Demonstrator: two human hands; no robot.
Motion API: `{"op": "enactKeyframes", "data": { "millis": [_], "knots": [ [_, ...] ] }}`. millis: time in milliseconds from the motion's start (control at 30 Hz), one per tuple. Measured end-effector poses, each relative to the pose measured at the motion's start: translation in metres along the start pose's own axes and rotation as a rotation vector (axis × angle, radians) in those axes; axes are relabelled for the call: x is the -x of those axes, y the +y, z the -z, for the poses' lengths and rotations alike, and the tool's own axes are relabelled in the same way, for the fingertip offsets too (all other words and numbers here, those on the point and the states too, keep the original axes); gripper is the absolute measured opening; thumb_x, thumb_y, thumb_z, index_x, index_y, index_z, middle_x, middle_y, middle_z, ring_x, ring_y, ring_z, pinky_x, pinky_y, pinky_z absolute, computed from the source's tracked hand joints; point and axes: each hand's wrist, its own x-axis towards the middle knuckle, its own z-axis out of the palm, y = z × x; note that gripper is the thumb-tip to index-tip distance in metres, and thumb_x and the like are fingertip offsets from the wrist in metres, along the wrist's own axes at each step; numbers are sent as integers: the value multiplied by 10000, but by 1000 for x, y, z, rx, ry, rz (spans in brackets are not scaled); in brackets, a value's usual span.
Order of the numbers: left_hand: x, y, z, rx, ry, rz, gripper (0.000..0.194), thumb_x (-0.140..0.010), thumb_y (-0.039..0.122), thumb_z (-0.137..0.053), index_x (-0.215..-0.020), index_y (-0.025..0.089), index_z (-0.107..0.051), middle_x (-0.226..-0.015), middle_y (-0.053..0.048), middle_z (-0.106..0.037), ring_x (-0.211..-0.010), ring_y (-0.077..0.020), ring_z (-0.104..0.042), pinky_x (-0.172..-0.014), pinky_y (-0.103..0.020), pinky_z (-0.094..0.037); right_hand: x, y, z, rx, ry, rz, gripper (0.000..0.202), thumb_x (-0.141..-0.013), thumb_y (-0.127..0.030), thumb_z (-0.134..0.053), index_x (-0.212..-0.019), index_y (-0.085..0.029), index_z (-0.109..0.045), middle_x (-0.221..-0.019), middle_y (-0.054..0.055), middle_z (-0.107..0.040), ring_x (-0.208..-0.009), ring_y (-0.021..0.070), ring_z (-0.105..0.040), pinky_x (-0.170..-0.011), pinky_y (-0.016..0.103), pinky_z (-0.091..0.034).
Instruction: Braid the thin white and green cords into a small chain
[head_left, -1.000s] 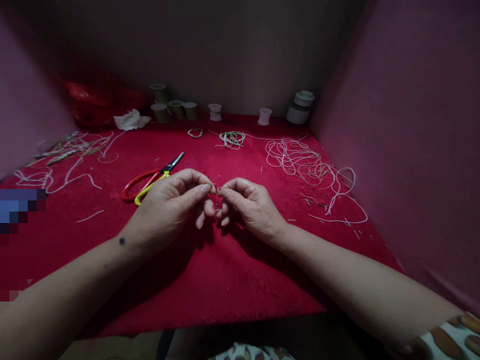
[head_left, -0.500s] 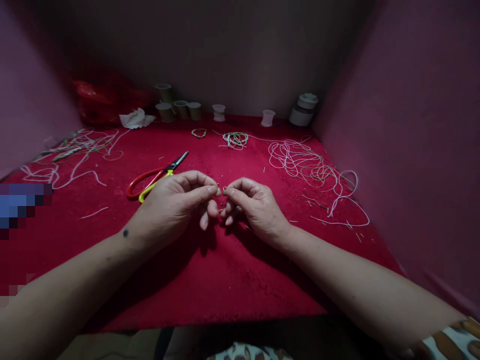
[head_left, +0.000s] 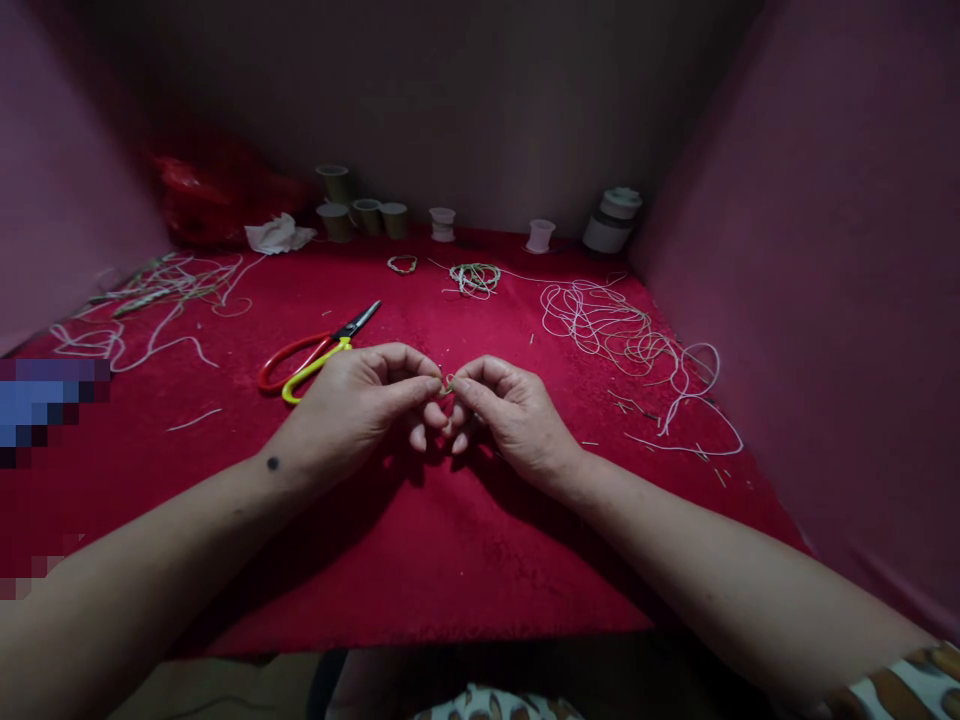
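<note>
Over the middle of the red cloth, my left hand [head_left: 375, 400] and my right hand [head_left: 506, 410] meet fingertip to fingertip. Between their thumbs and forefingers is a small looped piece of greenish cord [head_left: 448, 383], mostly hidden by the fingers. Both hands are closed in a pinch on it, the lower fingers curled beneath. Just beyond my left hand lies a pair of scissors [head_left: 319, 355] with one red and one yellow handle, blades pointing away to the right.
Tangled pale cord [head_left: 592, 320] spreads at the right, near short cord scraps [head_left: 705, 455]. More cord [head_left: 169, 290] lies at the left. Braided cord loops [head_left: 475, 278], thread spools [head_left: 442, 225], a white-lidded jar [head_left: 613, 222], crumpled tissue [head_left: 279, 234] and a red plastic bag [head_left: 217, 195] stand behind.
My left hand has moved slightly right, closer to my right hand, and its fingertips now meet the small cord loop. The whole view has shifted a little.
</note>
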Motion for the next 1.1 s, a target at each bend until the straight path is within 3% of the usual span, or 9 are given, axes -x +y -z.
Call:
{"op": "enactKeyframes", "data": {
  "millis": [200,533,733,933,1100],
  "knots": [
    [-1,1,-1,-47,-19,-19,71,-788,223,-679,-813,167,-645,-609,-23,-697,-445,-126,-622,-408,-205,-487,0,-1,-1,42,-8,-9,150,-952,-269,-570,-834,-177,-562,-626,-39,-628,-487,84,-623,-469,183,-509],
    [-5,-10,2,-113,-42,-120,223,-813,226,-662,-967,215,-501,-582,17,-664,-445,-163,-643,-422,-247,-516,0,-3,0,64,-40,-52,145,-962,-245,-553,-834,-178,-555,-606,-38,-634,-463,86,-615,-473,182,-505],
    [-5,-14,4,-308,-45,-264,201,-834,307,-638,-976,223,-523,-635,6,-680,-529,-185,-670,-492,-282,-540,-1,-5,0,81,-66,-107,159,-960,-193,-526,-803,-178,-546,-569,-48,-612,-455,78,-608,-443,158,-477],
    [-4,-18,5,-437,85,-387,193,-769,236,-695,-943,242,-609,-730,-14,-724,-624,-166,-691,-585,-228,-513,-2,-7,2,88,-61,-153,184,-946,-178,-524,-762,-177,-534,-530,-50,-599,-423,76,-587,-420,150,-454],
    [-3,-17,4,-467,61,-382,172,-790,253,-677,-956,230,-638,-744,-29,-742,-646,-175,-711,-604,-224,-531,-2,-7,2,100,-63,-175,201,-930,-149,-511,-732,-176,-531,-500,-53,-584,-395,72,-564,-404,148,-445]
  ]
}}
